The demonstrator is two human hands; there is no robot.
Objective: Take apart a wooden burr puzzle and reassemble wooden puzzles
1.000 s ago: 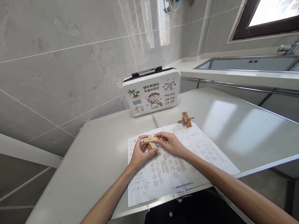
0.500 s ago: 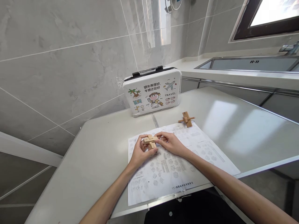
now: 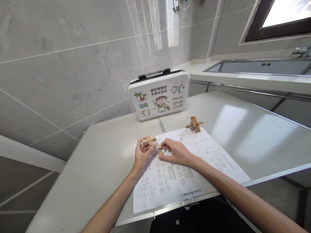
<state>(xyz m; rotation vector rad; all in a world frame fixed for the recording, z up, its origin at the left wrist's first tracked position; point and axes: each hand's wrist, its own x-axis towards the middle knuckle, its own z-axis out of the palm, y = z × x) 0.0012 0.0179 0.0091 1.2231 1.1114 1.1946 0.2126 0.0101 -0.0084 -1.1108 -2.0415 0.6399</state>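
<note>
My left hand (image 3: 141, 154) is closed on a small cluster of light wooden puzzle pieces (image 3: 149, 141), held a little above the printed instruction sheet (image 3: 184, 171). My right hand (image 3: 175, 152) pinches a single separate wooden piece (image 3: 160, 149) just to the right of that cluster, low over the sheet. A second assembled wooden puzzle (image 3: 194, 124), cross-shaped, lies at the sheet's far right corner, untouched.
A white tin case (image 3: 159, 97) with cartoon prints and the word TRAVEL stands against the tiled wall at the back of the pale table (image 3: 97, 168). A counter with a steel sink (image 3: 262, 67) runs behind on the right.
The wooden puzzle held by both hands has come apart: my left hand moved left and up with the larger part, and my right hand now holds one piece pulled free.
</note>
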